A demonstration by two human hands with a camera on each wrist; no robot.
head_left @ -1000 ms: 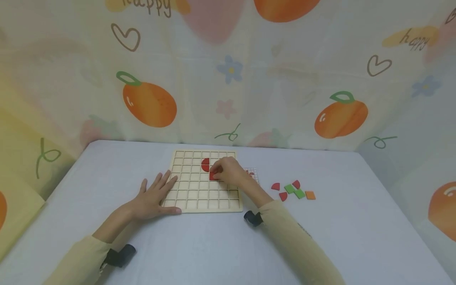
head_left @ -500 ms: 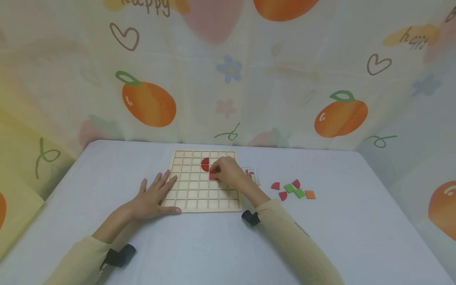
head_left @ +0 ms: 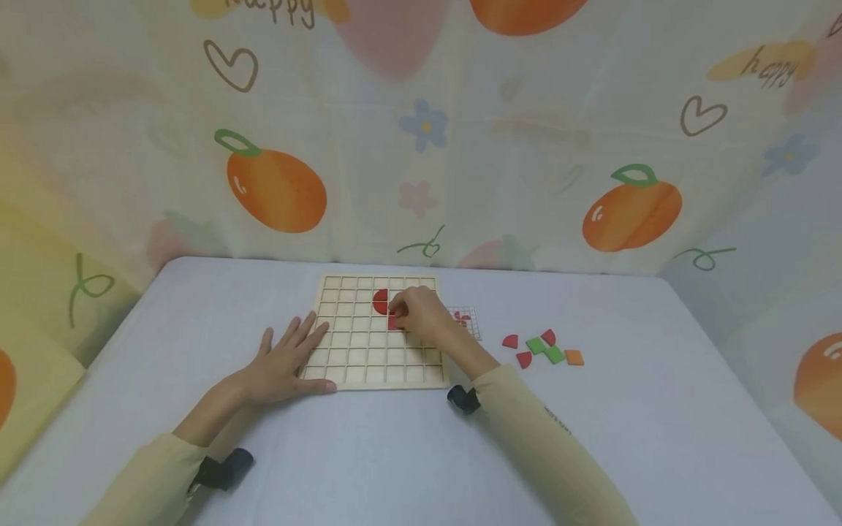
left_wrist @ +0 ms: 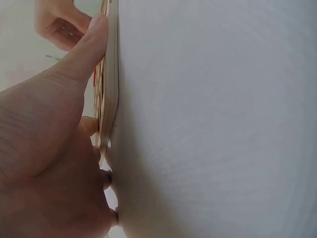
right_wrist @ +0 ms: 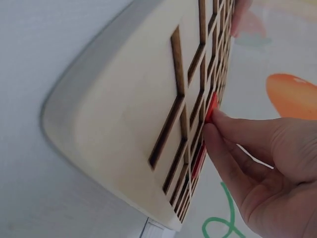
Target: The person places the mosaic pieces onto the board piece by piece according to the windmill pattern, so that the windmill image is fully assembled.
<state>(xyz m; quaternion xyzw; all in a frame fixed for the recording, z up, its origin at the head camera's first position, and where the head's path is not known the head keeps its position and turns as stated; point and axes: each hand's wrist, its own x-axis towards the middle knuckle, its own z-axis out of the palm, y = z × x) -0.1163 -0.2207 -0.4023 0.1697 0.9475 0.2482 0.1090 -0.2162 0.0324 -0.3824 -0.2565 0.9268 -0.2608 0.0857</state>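
A pale wooden grid board (head_left: pixel 355 356) lies on the table. My left hand (head_left: pixel 279 370) is spread over its left edge and near-left corner; in the left wrist view the thumb (left_wrist: pixel 89 49) lies along the board's rim. Over the middle of the grid, my right hand (head_left: pixel 421 315) pinches a small red piece (right_wrist: pixel 212 106) between thumb and forefinger, seen in the right wrist view. Another red piece (right_wrist: pixel 199 161) sits in the grid close by. Two red quarter-circle pieces (head_left: pixel 380 307) lie in cells left of those fingers. The hand partly covers a red piece (head_left: pixel 395 322).
Partly behind the right wrist is a small card (head_left: pixel 468 319) with a red pattern on a grid. To its right lie loose red quarter circles (head_left: pixel 524 359), green squares (head_left: pixel 555 355) and an orange square (head_left: pixel 574 358). A fruit-patterned cloth (head_left: pixel 526 146) hangs behind the table.
My right forearm has shifted slightly left, showing more of the patterned card. The right fingers stay at nearly the same spot on the grid, and my left hand has not moved.
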